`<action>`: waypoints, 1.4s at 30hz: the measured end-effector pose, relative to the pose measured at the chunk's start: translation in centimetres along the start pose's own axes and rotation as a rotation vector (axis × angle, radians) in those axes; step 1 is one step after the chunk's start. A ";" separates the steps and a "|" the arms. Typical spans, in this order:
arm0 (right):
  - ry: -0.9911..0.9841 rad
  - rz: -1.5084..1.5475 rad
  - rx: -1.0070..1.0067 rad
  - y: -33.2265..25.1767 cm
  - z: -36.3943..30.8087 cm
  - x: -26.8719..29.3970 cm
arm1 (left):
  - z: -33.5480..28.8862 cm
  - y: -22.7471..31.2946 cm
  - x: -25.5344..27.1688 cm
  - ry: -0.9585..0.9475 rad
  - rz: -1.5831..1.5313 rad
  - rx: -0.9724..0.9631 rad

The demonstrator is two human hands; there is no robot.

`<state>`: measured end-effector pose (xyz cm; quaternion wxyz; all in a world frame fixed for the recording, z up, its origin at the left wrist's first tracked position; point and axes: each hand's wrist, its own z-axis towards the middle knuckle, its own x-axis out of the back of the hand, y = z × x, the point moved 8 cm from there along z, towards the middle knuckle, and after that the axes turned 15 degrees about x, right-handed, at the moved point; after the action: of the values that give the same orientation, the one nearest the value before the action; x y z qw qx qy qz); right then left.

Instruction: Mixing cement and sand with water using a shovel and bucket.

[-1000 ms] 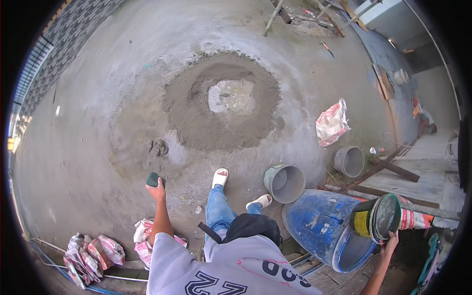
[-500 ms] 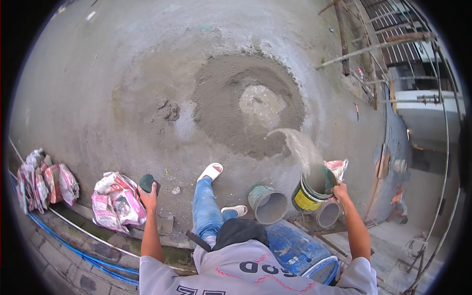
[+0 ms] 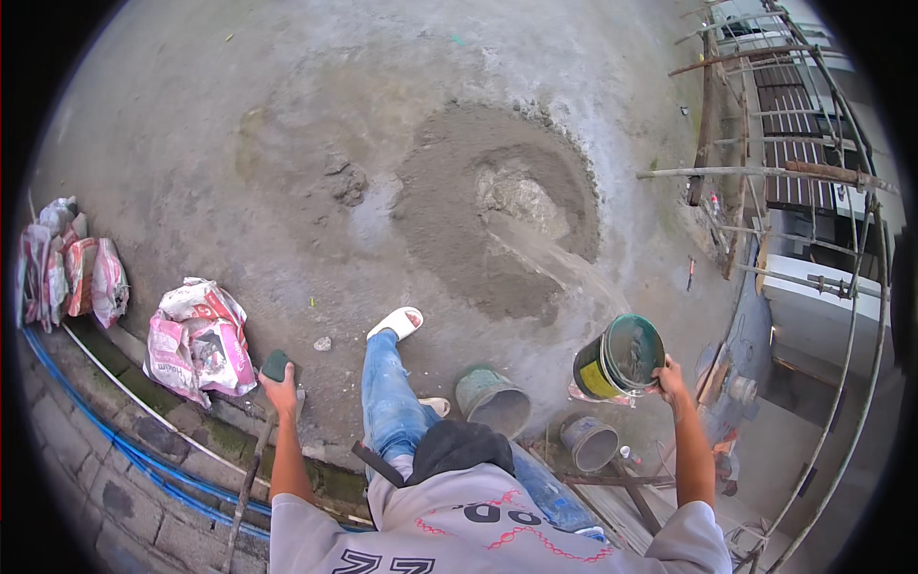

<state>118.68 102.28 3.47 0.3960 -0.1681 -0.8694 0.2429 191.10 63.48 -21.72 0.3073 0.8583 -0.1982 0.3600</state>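
Observation:
My right hand [image 3: 667, 377] grips the rim side of a dark green bucket [image 3: 595, 371] with a yellow patch, tilted away from me. A stream of greyish water [image 3: 564, 263] arcs from it toward the hollow of a ring-shaped mound of grey sand or cement mix [image 3: 435, 215]. Murky water [image 3: 524, 199] lies in that hollow. On the other side, my left hand [image 3: 279, 390] is closed round a small dark green object [image 3: 274, 364], its kind unclear. A long wooden handle [image 3: 247, 493] lies just below that hand.
Crumpled pink-and-white sacks [image 3: 203, 340] lie at left, with more sacks [image 3: 81, 268] beyond. An empty-looking bucket [image 3: 492, 402] and a smaller pail [image 3: 588, 442] lie near my feet. Blue pipes [image 3: 120, 440] run along the lower left. Pole scaffolding [image 3: 755, 172] stands at right.
The bucket has tipped further forward, and its water stream now reaches into the mound's hollow. My view has shifted slightly. My left hand still holds the green object.

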 end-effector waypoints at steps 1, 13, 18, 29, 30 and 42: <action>0.001 0.003 0.003 0.1 -0.3 -0.7 | -0.5 1.7 -1.4 -0.029 -0.009 -0.062; 0.408 0.354 0.142 -2.6 2.6 -15.7 | -29.0 32.8 -16.0 -1.055 -0.086 -0.613; 0.318 0.397 0.187 -2.9 3.7 -24.1 | -35.7 33.9 -18.7 -0.927 0.335 -0.896; 0.348 0.651 -0.050 0.6 1.3 -29.6 | -1.6 12.2 -13.3 -0.552 0.341 -0.414; 0.441 0.621 -0.097 3.0 1.2 -27.2 | -0.7 9.8 -13.8 -0.536 0.432 -0.306; 0.945 0.840 -0.341 16.5 -5.4 -14.9 | -0.7 2.6 -14.8 -0.804 0.303 0.196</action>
<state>133.86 110.27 -11.70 0.5747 -0.6423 -0.4886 0.1356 179.47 63.79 -31.29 0.0668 0.9165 -0.3905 0.0555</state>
